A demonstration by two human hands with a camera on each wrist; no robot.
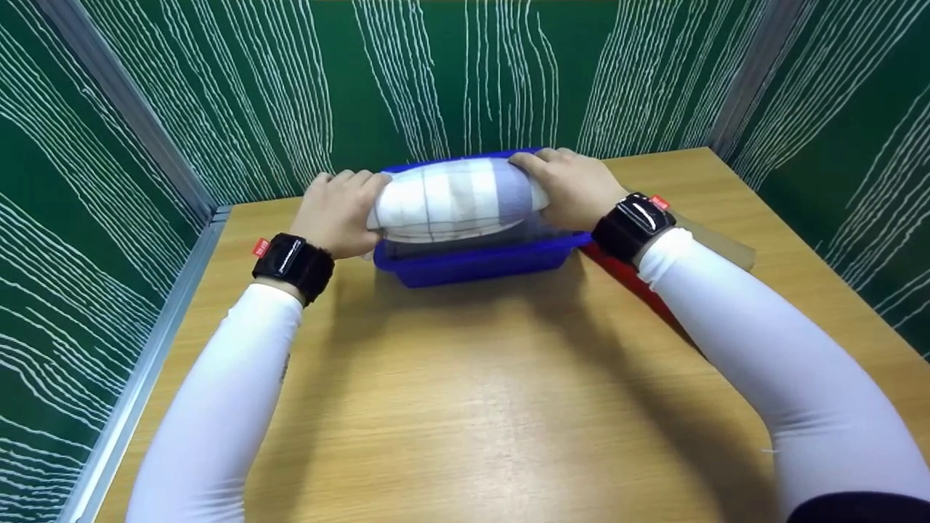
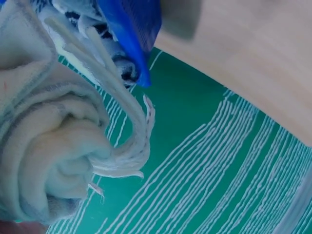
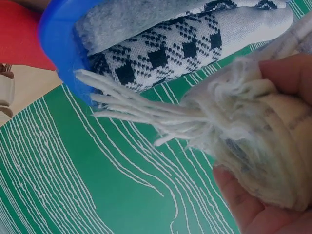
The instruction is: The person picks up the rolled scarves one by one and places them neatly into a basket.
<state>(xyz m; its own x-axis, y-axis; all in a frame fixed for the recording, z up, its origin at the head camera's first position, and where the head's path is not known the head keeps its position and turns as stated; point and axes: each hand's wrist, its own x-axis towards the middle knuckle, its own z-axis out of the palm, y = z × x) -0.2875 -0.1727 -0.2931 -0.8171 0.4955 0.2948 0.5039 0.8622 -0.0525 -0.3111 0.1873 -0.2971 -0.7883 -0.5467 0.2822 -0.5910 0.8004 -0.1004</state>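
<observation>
Observed, upper centre of the frame: left hand (image 1: 336,211) and right hand (image 1: 579,187) grip opposite ends of the rolled checked scarf (image 1: 452,197) over the blue basket (image 1: 481,264), presumably preventing unrolling.

Right grip (image 3: 253,209) holds fringed cloth roll (image 3: 268,151); checkered knit (image 3: 161,56) beside blue rim (image 3: 54,41).
</observation>
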